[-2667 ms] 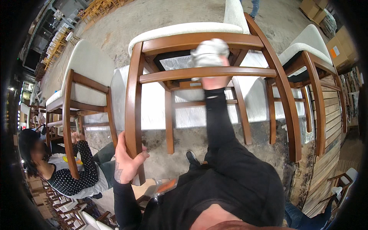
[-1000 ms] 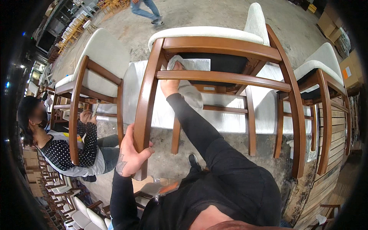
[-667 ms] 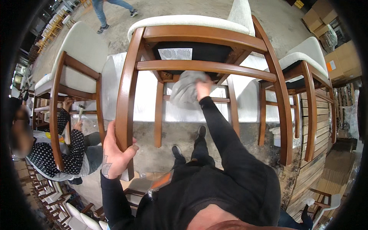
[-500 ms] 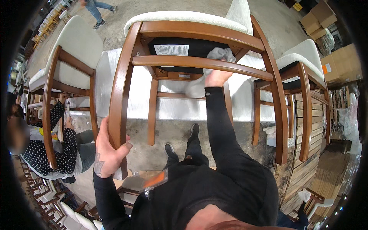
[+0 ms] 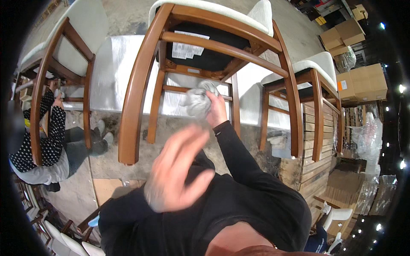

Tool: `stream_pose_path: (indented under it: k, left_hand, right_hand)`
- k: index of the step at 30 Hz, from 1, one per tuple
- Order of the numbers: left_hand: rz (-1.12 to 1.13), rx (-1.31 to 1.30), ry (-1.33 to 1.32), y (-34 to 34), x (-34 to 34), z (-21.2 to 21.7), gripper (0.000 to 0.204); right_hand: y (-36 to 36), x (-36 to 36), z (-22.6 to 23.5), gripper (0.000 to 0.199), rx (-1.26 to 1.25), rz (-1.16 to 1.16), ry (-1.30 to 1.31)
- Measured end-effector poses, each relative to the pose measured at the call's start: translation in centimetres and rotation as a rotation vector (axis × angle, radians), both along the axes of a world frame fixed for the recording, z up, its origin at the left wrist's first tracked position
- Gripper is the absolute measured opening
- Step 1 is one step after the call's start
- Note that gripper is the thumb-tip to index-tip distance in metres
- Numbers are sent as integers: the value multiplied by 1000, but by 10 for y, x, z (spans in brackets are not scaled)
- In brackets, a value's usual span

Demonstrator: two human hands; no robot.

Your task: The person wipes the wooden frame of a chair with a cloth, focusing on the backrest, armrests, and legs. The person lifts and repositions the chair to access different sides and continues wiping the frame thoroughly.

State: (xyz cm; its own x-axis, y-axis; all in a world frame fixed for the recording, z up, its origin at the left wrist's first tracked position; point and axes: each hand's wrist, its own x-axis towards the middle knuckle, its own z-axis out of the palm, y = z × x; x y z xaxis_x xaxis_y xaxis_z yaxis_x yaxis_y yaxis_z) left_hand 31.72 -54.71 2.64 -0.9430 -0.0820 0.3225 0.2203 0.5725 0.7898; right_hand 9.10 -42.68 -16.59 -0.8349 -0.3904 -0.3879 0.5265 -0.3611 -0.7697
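Looks like your left hand (image 5: 177,170) just let go of the chair (image 5: 142,81) at upper centre and is blurry, gripping nothing, at lower centre, so neither hand's steadying it while your right hand (image 5: 218,109) clutches the bunched grey cloth (image 5: 197,101) mid-frame.

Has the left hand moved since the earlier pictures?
Yes. The left hand has come off the near left chair leg, shifting right toward the grey cloth.
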Motion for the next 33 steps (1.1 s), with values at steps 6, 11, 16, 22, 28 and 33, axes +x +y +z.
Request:
stream_pose_path:
  k: [6,11,16,22,28,33]
  left_hand:
    - [236,1151,-94,15,-106,-163,53]
    - [203,1740,-186,37,-207,-211,40]
    - [202,1935,166,80,-335,-186,42]
    - [566,583,392,125,-430,-171,56]
    - [490,248,307,128,-438,-217,30]
    - [399,-131,454,93,-395,-227,27]
  right_hand:
    - [2,7,105,60,308,1028,404]
    - [15,-121,236,54,896,873,1622]
    - [96,-200,261,58,1462,232,1545]
    - [187,-193,180,60,910,261,140]
    - [191,-205,176,47,912,325,441]
    - [189,-194,174,53,972,309,455]
